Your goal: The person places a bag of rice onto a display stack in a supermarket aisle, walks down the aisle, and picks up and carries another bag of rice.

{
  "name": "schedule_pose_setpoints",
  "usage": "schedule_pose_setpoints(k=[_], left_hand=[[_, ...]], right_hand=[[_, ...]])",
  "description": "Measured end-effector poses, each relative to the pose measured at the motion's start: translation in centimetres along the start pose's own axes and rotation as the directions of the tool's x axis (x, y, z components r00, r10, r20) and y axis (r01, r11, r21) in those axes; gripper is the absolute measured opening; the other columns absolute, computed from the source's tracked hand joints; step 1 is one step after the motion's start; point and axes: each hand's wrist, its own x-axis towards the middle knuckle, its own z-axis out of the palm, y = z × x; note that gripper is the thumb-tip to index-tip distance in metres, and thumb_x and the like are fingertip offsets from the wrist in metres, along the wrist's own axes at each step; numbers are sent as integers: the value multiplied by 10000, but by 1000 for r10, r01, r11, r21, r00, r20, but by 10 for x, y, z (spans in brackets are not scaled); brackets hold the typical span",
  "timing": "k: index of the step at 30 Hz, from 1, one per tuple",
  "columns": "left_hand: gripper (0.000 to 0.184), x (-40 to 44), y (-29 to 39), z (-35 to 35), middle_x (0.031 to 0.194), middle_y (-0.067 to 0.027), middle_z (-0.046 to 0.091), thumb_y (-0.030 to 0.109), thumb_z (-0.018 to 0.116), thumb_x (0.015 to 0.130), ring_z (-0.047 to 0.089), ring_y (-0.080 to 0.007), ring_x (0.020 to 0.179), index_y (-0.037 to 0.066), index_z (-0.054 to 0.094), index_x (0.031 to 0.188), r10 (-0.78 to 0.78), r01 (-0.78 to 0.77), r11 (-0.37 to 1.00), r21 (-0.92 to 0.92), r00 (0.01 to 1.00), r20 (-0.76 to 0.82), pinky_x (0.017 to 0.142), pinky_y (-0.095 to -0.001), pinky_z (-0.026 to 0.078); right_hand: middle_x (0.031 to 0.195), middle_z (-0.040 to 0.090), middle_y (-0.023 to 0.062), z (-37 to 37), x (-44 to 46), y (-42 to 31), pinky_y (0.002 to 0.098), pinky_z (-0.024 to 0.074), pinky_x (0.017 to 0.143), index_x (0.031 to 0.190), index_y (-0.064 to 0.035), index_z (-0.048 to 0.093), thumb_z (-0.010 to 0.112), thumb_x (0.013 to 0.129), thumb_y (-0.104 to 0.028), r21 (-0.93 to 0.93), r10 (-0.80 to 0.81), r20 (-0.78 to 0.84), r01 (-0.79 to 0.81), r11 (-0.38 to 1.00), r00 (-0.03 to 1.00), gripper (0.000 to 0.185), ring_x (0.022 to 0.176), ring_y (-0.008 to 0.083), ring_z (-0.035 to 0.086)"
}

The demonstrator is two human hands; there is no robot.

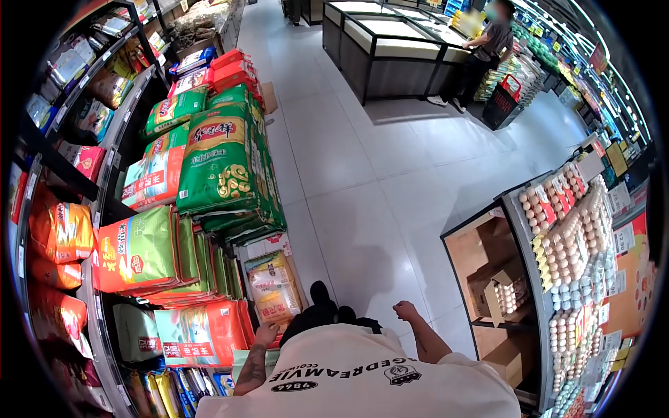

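Beside the bags [202, 336], our left hand [267, 332] hangs, its grip unclear to us; our right hand [403, 311] curls narrow above the floor [362, 216].

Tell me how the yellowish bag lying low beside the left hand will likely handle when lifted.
The yellowish bag looks plump and well filled, so it is probably heavy for its size. Its wrapper looks like soft, smooth film, so it may sag and slip a little. Lying flat, it seems unlikely to roll or tip.

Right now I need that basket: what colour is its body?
The basket has a black body; head view.
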Motion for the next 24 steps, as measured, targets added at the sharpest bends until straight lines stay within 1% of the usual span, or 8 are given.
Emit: schedule_pose_setpoints(k=[4, 7, 11, 13, 15, 17, 19, 24], left_hand=[[437, 7, 17, -20, 985, -206, 602, 361, 535, 790, 573, -319, 958, -3, 589, 1025, -15, -12, 974, -227, 993, -118, 825, -368, 449], [380, -11, 2, -15, 934, -166, 632, 309, 567, 809, 614, -258, 862, 15, 587, 1049, 22, -39, 988, -152, 994, -112, 742, -326, 471], [350, -58, -75, 21, 930, -219, 603, 332, 528, 797, 577, -366, 892, 33, 606, 960, 22, -22, 999, -33, 1000, 4, 752, -423, 467], [307, -104, -70, 12, 1022, -145, 597, 314, 511, 795, 564, -331, 958, 101, 599, 999, -184, 144, 937, 318, 978, 102, 804, -457, 437], [326, -119, -156, 60, 1140, -52, 525, 327, 489, 782, 495, -256, 1074, 181, 552, 1067, 163, -95, 855, 511, 982, -91, 878, -496, 366], [386, -121, -191, 78, 1205, 2, 441, 346, 463, 775, 410, -190, 1144, 233, 495, 1143, 617, -55, 358, 932, 764, -192, 929, -509, 292], [410, -141, -181, 72, 1198, -34, 446, 312, 445, 800, 432, -211, 1129, 256, 458, 1205, 376, -161, 706, 690, 910, -173, 940, -512, 295], [281, -150, -131, 62, 1093, -55, 530, 257, 496, 788, 464, -249, 1096, 178, 540, 1055, 471, -59, 720, 692, 773, -425, 934, -495, 313]], right_hand=[[715, 632, 144, -3, 5, -44, 336, 503, 630, 874, 3, 628, 544, 752, -344, -116, -12, 58, 19, 993, 998, 377, 592, 235, 613], [831, 633, 166, -5, 12, -78, 352, 487, 725, 908, -4, 627, 550, 754, -345, -156, -99, 39, 104, 982, 994, 382, 736, 282, 615], [956, 617, 168, -1, 16, -122, 365, 453, 818, 916, -28, 632, 551, 759, -349, -99, -161, 6, 161, 982, 987, 366, 920, 314, 571], [953, 617, 168, 4, 17, -132, 369, 452, 818, 915, -30, 633, 552, 758, -350, -60, -201, -5, 200, 978, 980, 365, 916, 317, 572], [935, 617, 174, 7, 9, -141, 385, 456, 804, 899, -28, 633, 538, 752, -340, -108, -220, -5, 218, 970, 975, 357, 904, 328, 572], [922, 618, 179, 15, 3, -145, 396, 458, 795, 890, -27, 634, 532, 747, -336, -161, -220, 14, 219, 962, 975, 355, 895, 335, 574], [916, 618, 184, 21, -2, -136, 401, 461, 791, 889, -27, 635, 534, 744, -337, -224, -196, 59, 204, 953, 979, 357, 889, 337, 576], [945, 617, 169, 32, -7, -128, 379, 454, 810, 900, -33, 638, 547, 755, -359, -302, -86, 95, 111, 947, 992, 369, 915, 321, 571]])
